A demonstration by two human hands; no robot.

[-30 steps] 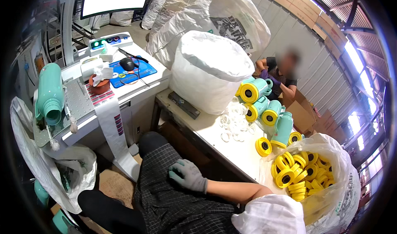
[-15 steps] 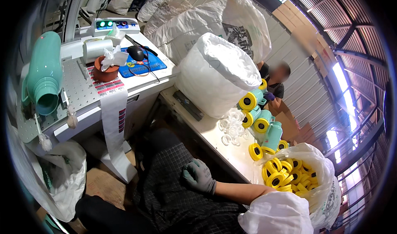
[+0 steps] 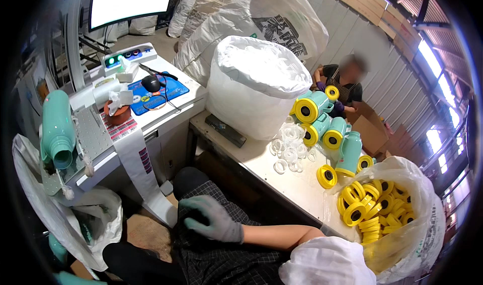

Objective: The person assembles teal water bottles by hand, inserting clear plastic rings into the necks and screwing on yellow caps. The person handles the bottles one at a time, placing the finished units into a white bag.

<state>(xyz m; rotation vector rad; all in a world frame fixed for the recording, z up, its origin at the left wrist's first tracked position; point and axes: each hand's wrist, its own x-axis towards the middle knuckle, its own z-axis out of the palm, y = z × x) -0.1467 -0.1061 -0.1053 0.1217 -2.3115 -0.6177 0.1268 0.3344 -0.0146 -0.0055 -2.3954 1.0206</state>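
Observation:
My right hand (image 3: 212, 218), in a grey-green knitted glove, hovers over or rests on my dark checked apron (image 3: 226, 260). Its fingers are loosely bent and apart, with nothing seen in them. My left hand does not show. At the left, a mint-green jug body (image 3: 56, 126) lies on its side with its open mouth facing me, on a perforated metal plate (image 3: 93, 134). Across the bench to the right stand several mint-green jugs (image 3: 349, 151), some lying with yellow bases towards me. A loose yellow ring-shaped part (image 3: 327, 176) with a black centre lies nearby.
White rings (image 3: 289, 151) lie beside a big white sack (image 3: 251, 99) full of them. A plastic bag (image 3: 420, 214) holds yellow parts (image 3: 370, 204). A label strip (image 3: 143, 169) hangs off the left table. A co-worker (image 3: 344, 84) sits beyond the bench. A dark metal bar (image 3: 225, 130) lies near the sack.
My right hand has shifted left on my lap, and its fingers have spread from a looser curl. The view has tilted, so more of the screen shows. The co-worker now has a yellow-ended jug at the hands.

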